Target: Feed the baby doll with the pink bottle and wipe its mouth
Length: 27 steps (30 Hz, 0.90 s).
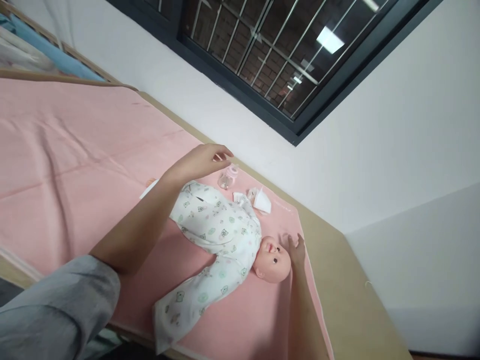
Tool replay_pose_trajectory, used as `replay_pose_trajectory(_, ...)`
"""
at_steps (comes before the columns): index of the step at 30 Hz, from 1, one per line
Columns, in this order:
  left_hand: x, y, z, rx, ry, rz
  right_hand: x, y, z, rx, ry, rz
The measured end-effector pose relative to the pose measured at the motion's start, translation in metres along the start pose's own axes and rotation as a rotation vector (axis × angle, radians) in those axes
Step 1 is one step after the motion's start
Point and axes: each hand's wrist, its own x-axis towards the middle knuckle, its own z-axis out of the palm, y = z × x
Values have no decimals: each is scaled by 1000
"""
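Note:
A baby doll in a white printed suit lies on its back on a pink mat, its head toward the right. One long sleeve stretches to the near edge of the mat. My left hand reaches across the doll's lower body; its fingers are bent but apart, just above a small clear baby bottle with a pink top. No grip on the bottle shows. Beside the doll's head, my right hand has its fingers spread and holds nothing.
A small white piece lies by the doll's far sleeve. The wooden tabletop runs along a white wall. Above is a dark-framed window with bars. Blue and clear wrapped things sit at the far left.

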Motion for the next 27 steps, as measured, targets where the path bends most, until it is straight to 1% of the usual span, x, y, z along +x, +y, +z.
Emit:
replay_pose_trajectory(2, 8, -13, 12, -24, 91, -62, -3, -2, 8, -8, 3, 26)
replay_pose_trajectory(4, 21, -28, 28, -32, 136, -100, -6, -4, 15, -12, 38, 39)
replay_pose_trajectory(5, 28, -35, 36, -14, 104, -159, -8, -5, 19, -9, 71, 47)
replay_pose_trajectory(7, 43, -50, 53, 67, -29, -262, -10, -5, 24, 5, 138, 66)
replay_pose_trajectory(10, 64, -66, 74, 134, -90, -318, -11, -5, 28, 23, 205, 81)
replay_pose_trajectory(13, 81, -77, 95, 210, -123, -361, -10, -3, 28, 26, 213, 102)
replay_pose_trajectory(16, 96, -86, 117, 269, -154, -370, -9, -1, 27, 34, 220, 121)
replay_pose_trajectory(20, 111, -94, 142, 278, -229, -316, -9, 5, 26, 24, 213, 99)
replay_pose_trajectory(23, 117, -95, 152, 285, -243, -318, -9, 9, 26, 23, 206, 76)
replay_pose_trajectory(27, 115, -90, 156, 278, -198, -337, -9, 8, 27, -3, 183, 91)
